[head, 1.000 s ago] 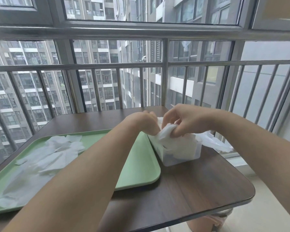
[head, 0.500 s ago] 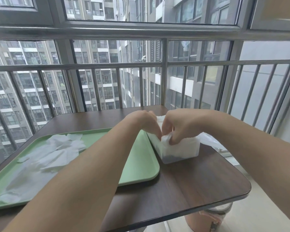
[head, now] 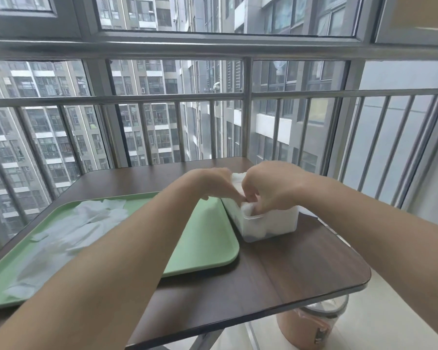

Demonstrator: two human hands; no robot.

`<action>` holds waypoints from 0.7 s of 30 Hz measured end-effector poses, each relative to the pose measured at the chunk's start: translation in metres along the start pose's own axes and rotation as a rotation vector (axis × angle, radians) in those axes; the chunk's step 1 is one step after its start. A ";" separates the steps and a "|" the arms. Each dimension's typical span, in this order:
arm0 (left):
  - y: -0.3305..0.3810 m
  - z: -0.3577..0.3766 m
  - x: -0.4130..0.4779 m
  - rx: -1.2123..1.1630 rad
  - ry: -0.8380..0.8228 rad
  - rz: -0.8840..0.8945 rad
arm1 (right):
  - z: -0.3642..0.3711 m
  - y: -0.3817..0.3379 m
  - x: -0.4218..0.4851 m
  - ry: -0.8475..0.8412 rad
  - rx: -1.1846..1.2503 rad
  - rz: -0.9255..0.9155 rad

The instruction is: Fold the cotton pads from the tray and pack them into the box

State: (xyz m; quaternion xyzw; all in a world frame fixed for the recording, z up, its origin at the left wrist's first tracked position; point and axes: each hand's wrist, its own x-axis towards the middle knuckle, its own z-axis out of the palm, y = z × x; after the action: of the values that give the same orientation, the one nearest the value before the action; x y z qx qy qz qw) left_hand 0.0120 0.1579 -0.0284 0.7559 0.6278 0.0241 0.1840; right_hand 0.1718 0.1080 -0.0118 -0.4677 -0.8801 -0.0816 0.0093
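Cotton pads lie loose and overlapping in a flat white heap on the left part of a pale green tray, which sits on the left side of a dark wood-grain table. Just beside the tray's far right corner stands a small translucent box, open at the top, with white material showing through its walls. Both forearms reach forward over the table and the two hands meet above this box. The right hand hangs over the opening with its fingers curled downward, digging into a bunched white folded pad at the box's near left corner and gripping it there. The left hand comes in from over the tray, its knuckles raised and its fingertips pointing down at the box's left rim, right against the right hand's fingers; whether it pinches the pad or only presses on it I cannot tell, since the fingertips are hidden. A further bit of white pad sticks up between the two hands, on their far side. Beyond the table runs a metal railing with upright bars in front of a large window, through which tall apartment buildings show. Under the table's near right corner stands a brownish bin lined with a clear bag, on a pale floor.
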 end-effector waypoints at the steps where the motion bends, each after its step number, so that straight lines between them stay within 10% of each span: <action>1: -0.004 -0.003 -0.007 -0.107 -0.001 0.015 | -0.002 0.001 -0.001 -0.027 0.022 0.008; 21: -0.166 -0.035 -0.166 -0.382 0.448 -0.017 | -0.002 -0.150 0.065 -0.021 0.566 -0.200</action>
State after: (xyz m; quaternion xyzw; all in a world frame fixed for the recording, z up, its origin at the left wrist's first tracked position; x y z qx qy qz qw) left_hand -0.1888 0.0312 -0.0147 0.6783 0.6430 0.3066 0.1801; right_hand 0.0115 0.0783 -0.0240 -0.3585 -0.9095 0.1711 0.1222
